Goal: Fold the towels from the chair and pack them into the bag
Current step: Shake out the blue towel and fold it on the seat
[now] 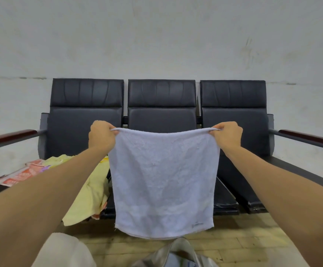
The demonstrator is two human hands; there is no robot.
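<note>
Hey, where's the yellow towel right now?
Head view, left side: the yellow towel lies on the chair's left seat, hanging over its front edge, just left of the held-up white towel.

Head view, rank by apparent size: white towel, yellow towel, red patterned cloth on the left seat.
1. white towel, spread open and nearest, which flatters it.
2. yellow towel, crumpled, partly hidden.
3. red patterned cloth, mostly hidden, so true size is unsure.
</note>
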